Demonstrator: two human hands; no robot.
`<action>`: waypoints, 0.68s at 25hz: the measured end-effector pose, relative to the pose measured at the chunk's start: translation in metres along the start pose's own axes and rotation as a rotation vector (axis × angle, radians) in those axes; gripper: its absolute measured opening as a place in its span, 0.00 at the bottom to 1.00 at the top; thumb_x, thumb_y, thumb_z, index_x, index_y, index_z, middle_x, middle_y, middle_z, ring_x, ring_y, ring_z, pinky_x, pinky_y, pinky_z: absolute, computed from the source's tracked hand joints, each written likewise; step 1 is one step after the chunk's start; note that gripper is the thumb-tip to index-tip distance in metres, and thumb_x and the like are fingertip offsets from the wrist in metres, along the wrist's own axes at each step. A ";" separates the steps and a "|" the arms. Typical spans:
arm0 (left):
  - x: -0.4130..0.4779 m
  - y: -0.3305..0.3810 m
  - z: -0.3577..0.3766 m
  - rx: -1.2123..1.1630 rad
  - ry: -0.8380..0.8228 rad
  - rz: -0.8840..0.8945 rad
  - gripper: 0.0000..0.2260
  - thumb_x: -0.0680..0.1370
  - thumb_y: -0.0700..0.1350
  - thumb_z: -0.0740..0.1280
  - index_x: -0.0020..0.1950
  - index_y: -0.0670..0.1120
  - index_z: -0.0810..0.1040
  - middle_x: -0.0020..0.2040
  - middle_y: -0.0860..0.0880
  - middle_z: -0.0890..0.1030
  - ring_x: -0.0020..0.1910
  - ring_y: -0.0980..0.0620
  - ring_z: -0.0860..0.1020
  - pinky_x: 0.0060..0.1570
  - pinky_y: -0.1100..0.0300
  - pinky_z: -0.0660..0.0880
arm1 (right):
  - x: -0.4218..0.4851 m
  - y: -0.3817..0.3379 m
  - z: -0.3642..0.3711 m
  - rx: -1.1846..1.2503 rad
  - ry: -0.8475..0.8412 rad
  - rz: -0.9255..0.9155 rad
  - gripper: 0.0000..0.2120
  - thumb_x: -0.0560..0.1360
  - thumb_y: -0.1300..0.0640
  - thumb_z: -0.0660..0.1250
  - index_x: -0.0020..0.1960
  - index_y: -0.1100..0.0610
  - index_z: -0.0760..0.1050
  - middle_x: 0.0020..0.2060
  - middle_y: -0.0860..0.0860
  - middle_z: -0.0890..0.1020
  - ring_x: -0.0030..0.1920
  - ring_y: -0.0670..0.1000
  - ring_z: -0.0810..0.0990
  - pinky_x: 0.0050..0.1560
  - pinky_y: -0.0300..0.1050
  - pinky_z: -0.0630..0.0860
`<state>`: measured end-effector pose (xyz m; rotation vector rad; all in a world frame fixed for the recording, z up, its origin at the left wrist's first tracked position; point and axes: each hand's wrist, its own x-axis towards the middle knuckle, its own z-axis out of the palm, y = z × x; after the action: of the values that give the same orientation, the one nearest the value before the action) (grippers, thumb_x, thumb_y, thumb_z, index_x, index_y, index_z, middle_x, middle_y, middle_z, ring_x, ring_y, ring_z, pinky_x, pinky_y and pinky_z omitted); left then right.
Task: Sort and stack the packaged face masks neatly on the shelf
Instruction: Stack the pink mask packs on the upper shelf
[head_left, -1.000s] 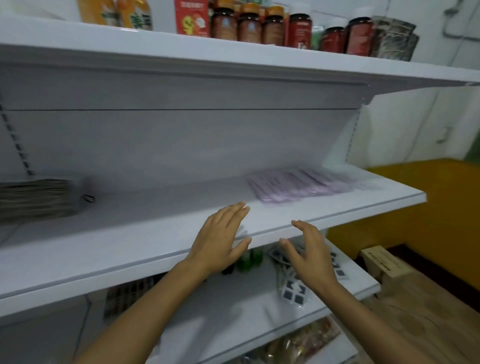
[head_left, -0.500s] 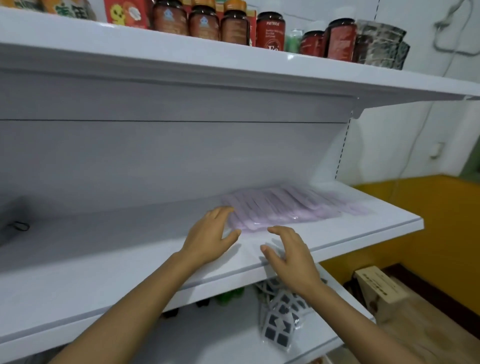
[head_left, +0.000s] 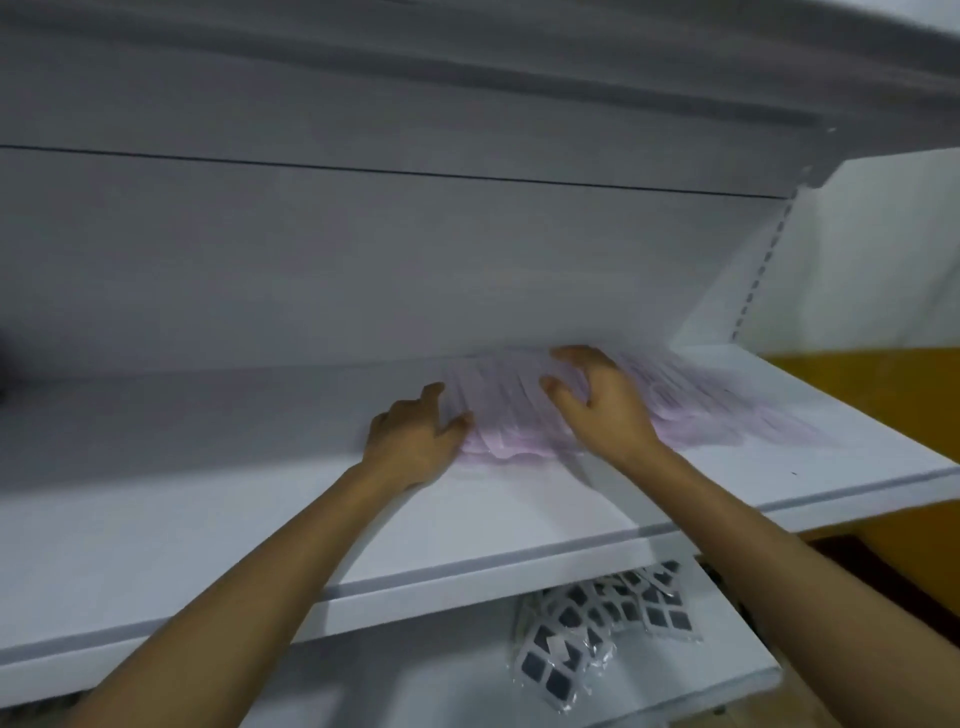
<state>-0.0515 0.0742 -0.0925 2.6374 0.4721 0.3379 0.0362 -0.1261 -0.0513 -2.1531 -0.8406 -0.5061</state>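
Observation:
A loose, fanned-out pile of pale lilac face mask packets (head_left: 701, 410) lies on the white middle shelf (head_left: 208, 519), toward its right end; the picture is blurred there. My left hand (head_left: 415, 441) is at the pile's left edge, thumb and bent fingers closed on the nearest packets. My right hand (head_left: 602, 405) rests on top of the pile's middle with its fingers spread and bent, pressing down. Both forearms reach in over the shelf's front lip.
The upper shelf's underside (head_left: 519, 78) hangs close overhead. On the lower shelf lie clear packets with black squares (head_left: 597, 623). A yellow wall (head_left: 857, 384) stands past the shelf's right end. Bare shelf board stretches to the left of the pile.
Both hands have moved forward from the shelf's front edge onto the lilac pile. The view has dropped and moved in, so the jars on the top shelf are out of sight.

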 end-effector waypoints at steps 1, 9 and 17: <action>0.003 0.002 0.000 -0.041 -0.015 -0.031 0.28 0.79 0.62 0.56 0.76 0.51 0.57 0.65 0.48 0.76 0.64 0.44 0.73 0.63 0.52 0.68 | 0.016 -0.002 0.004 0.010 0.010 -0.026 0.18 0.76 0.55 0.68 0.64 0.59 0.75 0.61 0.54 0.79 0.62 0.55 0.76 0.60 0.39 0.67; 0.049 0.033 0.003 -0.800 0.123 -0.412 0.30 0.76 0.52 0.69 0.74 0.47 0.62 0.64 0.45 0.77 0.60 0.46 0.77 0.62 0.55 0.72 | 0.018 0.049 0.078 -0.413 -0.241 -0.225 0.30 0.70 0.34 0.53 0.57 0.52 0.81 0.54 0.60 0.82 0.51 0.59 0.83 0.53 0.55 0.78; 0.076 0.031 -0.002 -1.060 -0.075 -0.490 0.18 0.70 0.49 0.76 0.48 0.36 0.80 0.47 0.37 0.80 0.43 0.45 0.79 0.49 0.55 0.75 | 0.017 0.055 0.086 -0.295 -0.040 -0.452 0.15 0.74 0.51 0.59 0.52 0.53 0.83 0.53 0.63 0.82 0.50 0.61 0.83 0.48 0.56 0.79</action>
<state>0.0260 0.0778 -0.0643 1.4508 0.6563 0.2298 0.0943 -0.0811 -0.1237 -2.2393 -1.3582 -0.8611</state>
